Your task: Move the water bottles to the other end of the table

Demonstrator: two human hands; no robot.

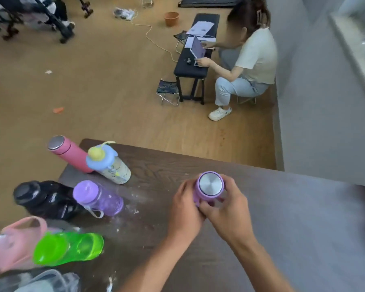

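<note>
Left hand (184, 209): wrapping around the left side of the light purple bottle (209, 187), holding it.
Right hand (228, 209): gripping the same bottle from the right and front.
Light purple bottle: standing up on the dark counter (198, 165), silver cap showing.
Other bottles: pink bottle (69, 152), blue-lid bottle (110, 165), black bottle (46, 199), clear purple bottle (99, 200) and green bottle (70, 247) are sitting at the left end.
Writing: too blurry to read any.
</note>
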